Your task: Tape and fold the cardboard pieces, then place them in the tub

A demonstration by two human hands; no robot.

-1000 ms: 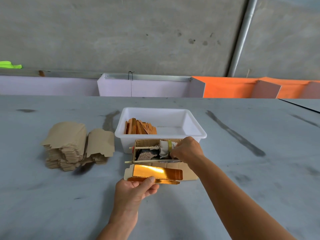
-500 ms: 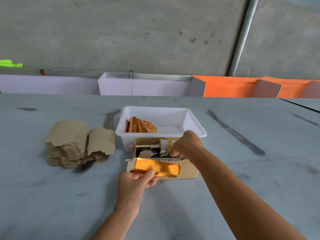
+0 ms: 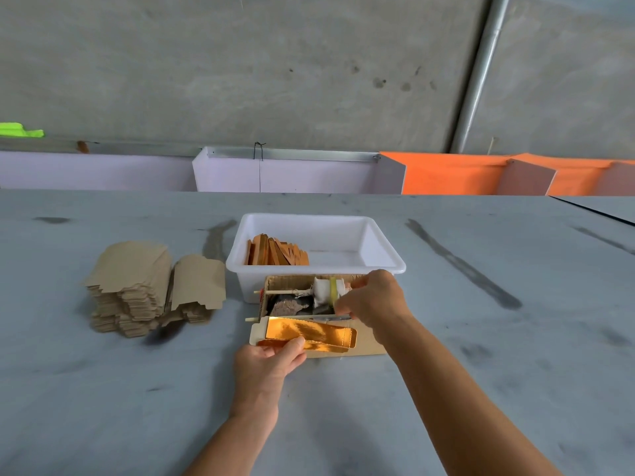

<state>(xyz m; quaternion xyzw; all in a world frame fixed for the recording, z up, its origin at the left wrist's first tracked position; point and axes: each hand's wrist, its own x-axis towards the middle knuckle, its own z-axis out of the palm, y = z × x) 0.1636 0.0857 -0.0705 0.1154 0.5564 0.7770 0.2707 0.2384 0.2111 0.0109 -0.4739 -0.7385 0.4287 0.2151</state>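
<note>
Head view: one gold-faced cardboard piece (image 3: pixel 309 334) is held over the grey table (image 3: pixel 481 372), directly in front of a small cardboard box (image 3: pixel 364 348) that serves as a tape holder. The piece is pinched at its near-left edge by the left hand (image 3: pixel 266 364), thumb on top and fingers beneath. The right hand (image 3: pixel 372 300) is placed at the box's top edge, fingers curled as if pinching a tape end; the tape itself cannot be made out, so what is gripped cannot be told.

Handling, as judged: the piece is thin, light card, stiff along its length but easily creased at the scored folds. The foil face is likely to be slippery and to mark, so a hold at the edges or plain flaps is advised, not on the shiny panel.

Count: one piece in hand. One white tub (image 3: pixel 385 266) is set behind the box and holds a leaning row of finished gold pieces (image 3: pixel 275 254), too closely packed to be counted. Two stacks of flat brown blanks (image 3: pixel 151 290) are seen at the left; the sheets in them cannot be counted. Two thin sticks (image 3: pixel 285 291) are seen across the box, the far one carrying a white roll (image 3: pixel 326 290).
</note>
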